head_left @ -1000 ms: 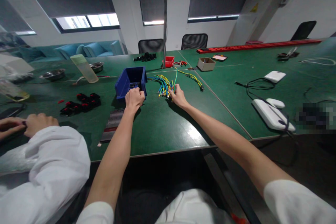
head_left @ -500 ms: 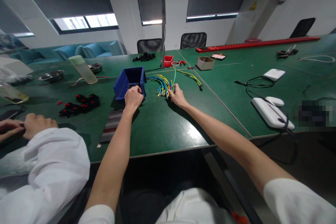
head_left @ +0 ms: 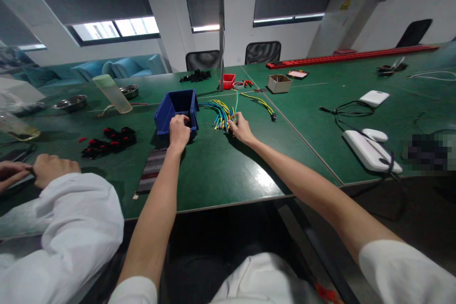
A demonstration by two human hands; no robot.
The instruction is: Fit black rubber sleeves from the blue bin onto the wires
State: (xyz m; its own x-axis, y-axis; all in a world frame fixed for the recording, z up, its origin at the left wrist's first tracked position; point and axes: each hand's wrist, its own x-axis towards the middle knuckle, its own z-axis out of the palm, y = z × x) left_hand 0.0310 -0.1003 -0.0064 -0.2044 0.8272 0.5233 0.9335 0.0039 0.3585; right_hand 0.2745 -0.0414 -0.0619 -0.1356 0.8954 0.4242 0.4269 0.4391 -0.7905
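My left hand (head_left: 179, 132) reaches over the near lip of a blue plastic bin (head_left: 175, 105); its fingers curl down into the bin, and what they hold is hidden. My right hand (head_left: 241, 128) rests at the near end of a fan of yellow, green and blue wires (head_left: 221, 110) on the green table (head_left: 213, 171). Its fingers are pinched on the wire ends. A few yellow-green wires (head_left: 260, 102) lie apart to the right.
A co-worker in a white sleeve (head_left: 60, 218) sits at my left with hands on the table. Black and red parts (head_left: 109, 141), a striped strip (head_left: 151, 171), a tilted bottle (head_left: 111, 93), metal bowls, a red tray (head_left: 228, 80), a cardboard box (head_left: 279, 83) and white devices (head_left: 370, 152) lie around.
My left hand has moved slightly forward over the bin's front edge. My right hand stays at the wire ends. The view shifted a little.
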